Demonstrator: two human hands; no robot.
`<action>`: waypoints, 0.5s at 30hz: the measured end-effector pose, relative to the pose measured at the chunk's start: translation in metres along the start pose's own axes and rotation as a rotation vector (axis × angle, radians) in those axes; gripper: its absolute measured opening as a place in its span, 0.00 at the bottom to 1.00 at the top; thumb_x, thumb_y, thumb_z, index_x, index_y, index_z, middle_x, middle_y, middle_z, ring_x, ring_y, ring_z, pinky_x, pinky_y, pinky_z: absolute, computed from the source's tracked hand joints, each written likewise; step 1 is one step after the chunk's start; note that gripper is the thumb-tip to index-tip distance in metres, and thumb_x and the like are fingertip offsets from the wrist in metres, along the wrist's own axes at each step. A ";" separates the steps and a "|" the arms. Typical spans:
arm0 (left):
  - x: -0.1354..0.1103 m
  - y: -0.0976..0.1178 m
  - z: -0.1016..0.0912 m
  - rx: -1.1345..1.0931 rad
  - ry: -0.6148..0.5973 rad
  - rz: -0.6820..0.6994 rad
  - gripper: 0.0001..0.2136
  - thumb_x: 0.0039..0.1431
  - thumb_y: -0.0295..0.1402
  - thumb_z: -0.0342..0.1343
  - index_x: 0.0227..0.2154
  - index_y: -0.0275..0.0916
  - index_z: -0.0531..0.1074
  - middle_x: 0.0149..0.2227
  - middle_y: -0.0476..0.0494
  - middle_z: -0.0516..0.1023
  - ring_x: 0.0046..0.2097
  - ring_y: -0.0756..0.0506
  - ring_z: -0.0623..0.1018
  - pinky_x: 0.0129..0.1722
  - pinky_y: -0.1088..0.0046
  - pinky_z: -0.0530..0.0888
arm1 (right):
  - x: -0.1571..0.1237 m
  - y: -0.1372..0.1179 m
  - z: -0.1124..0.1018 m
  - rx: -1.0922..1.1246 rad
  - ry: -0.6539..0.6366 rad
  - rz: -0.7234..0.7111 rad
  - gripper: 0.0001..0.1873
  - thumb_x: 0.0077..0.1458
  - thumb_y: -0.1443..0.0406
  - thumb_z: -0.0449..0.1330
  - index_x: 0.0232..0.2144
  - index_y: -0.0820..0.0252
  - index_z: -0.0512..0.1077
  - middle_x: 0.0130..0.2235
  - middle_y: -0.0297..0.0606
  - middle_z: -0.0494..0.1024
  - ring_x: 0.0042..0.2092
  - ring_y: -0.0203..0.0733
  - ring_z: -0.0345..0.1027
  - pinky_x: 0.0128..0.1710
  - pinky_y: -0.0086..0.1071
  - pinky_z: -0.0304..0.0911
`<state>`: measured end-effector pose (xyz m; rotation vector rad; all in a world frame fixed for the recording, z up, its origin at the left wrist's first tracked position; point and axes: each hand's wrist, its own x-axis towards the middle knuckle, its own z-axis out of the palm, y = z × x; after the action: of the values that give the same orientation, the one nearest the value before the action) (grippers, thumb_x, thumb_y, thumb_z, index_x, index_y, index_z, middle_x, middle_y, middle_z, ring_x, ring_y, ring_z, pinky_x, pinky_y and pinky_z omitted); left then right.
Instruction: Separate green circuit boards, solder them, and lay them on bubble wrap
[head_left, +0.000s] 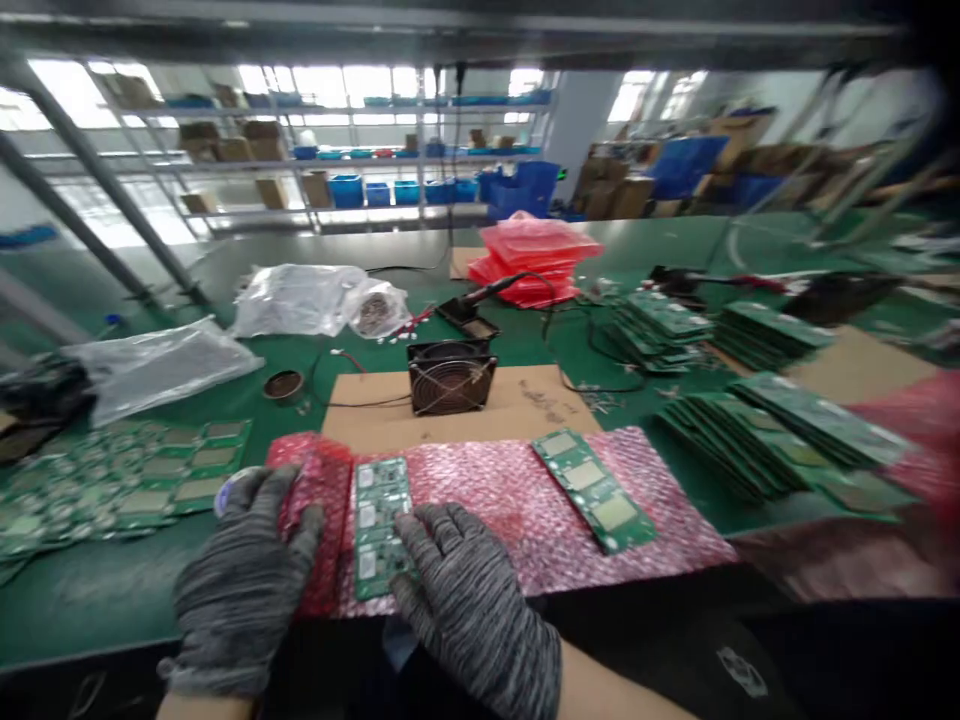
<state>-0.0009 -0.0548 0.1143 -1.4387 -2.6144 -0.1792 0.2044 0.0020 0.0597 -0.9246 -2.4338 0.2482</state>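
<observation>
Both of my hands wear grey knitted gloves. My left hand is closed around the folded left end of a pink bubble wrap sheet. A white-and-blue round object, partly hidden, shows beside its fingers. My right hand lies with its fingers stretched out, fingertips touching the right edge of a green circuit board. That board lies flat on the wrap, against the fold. Farther right on the same wrap lies a second circuit board, slanted.
A small black fan stands on a cardboard sheet beyond the wrap. Circuit boards cover the left side; stacked boards stand right. Pink bags, clear plastic bags and a small round tin lie farther back.
</observation>
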 end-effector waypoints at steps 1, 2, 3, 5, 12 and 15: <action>-0.001 0.001 0.000 0.037 -0.024 -0.047 0.20 0.69 0.41 0.44 0.59 0.42 0.66 0.64 0.43 0.63 0.39 0.40 0.79 0.33 0.60 0.75 | 0.004 -0.007 0.010 0.017 -0.001 -0.034 0.22 0.56 0.60 0.60 0.52 0.62 0.74 0.49 0.48 0.78 0.48 0.56 0.72 0.50 0.53 0.70; 0.000 0.004 0.000 0.046 -0.029 -0.067 0.20 0.69 0.41 0.45 0.60 0.42 0.66 0.64 0.45 0.63 0.38 0.41 0.79 0.34 0.61 0.75 | 0.008 -0.014 0.018 0.026 0.000 -0.060 0.24 0.55 0.59 0.62 0.52 0.63 0.74 0.50 0.50 0.78 0.49 0.58 0.72 0.50 0.55 0.70; 0.002 0.007 0.000 0.049 -0.028 -0.082 0.20 0.68 0.41 0.46 0.59 0.44 0.67 0.64 0.47 0.63 0.38 0.41 0.79 0.33 0.61 0.76 | 0.013 -0.018 0.024 0.024 -0.007 -0.076 0.25 0.53 0.58 0.63 0.52 0.64 0.74 0.50 0.51 0.78 0.49 0.60 0.72 0.50 0.57 0.69; 0.004 0.012 0.000 0.040 -0.017 -0.096 0.20 0.67 0.40 0.48 0.59 0.46 0.68 0.65 0.49 0.63 0.39 0.41 0.80 0.35 0.62 0.76 | 0.024 -0.025 0.030 -0.001 -0.079 -0.067 0.27 0.52 0.56 0.64 0.52 0.65 0.74 0.50 0.54 0.77 0.49 0.64 0.71 0.48 0.59 0.69; 0.003 0.009 0.001 0.007 -0.011 -0.084 0.20 0.66 0.38 0.51 0.59 0.45 0.69 0.66 0.46 0.63 0.40 0.41 0.80 0.39 0.64 0.76 | 0.040 -0.031 0.030 -0.050 -0.205 -0.073 0.27 0.51 0.59 0.63 0.52 0.68 0.73 0.49 0.60 0.76 0.48 0.63 0.72 0.48 0.58 0.68; 0.003 0.008 0.003 -0.006 0.017 -0.074 0.20 0.66 0.38 0.51 0.59 0.45 0.69 0.65 0.45 0.63 0.42 0.40 0.80 0.40 0.63 0.77 | 0.027 -0.027 0.030 -0.061 -0.002 -0.134 0.27 0.50 0.64 0.59 0.52 0.72 0.72 0.49 0.61 0.76 0.49 0.64 0.72 0.49 0.58 0.70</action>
<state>0.0039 -0.0476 0.1121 -1.3368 -2.6577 -0.2076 0.1562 0.0006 0.0545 -0.7829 -2.5045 0.1278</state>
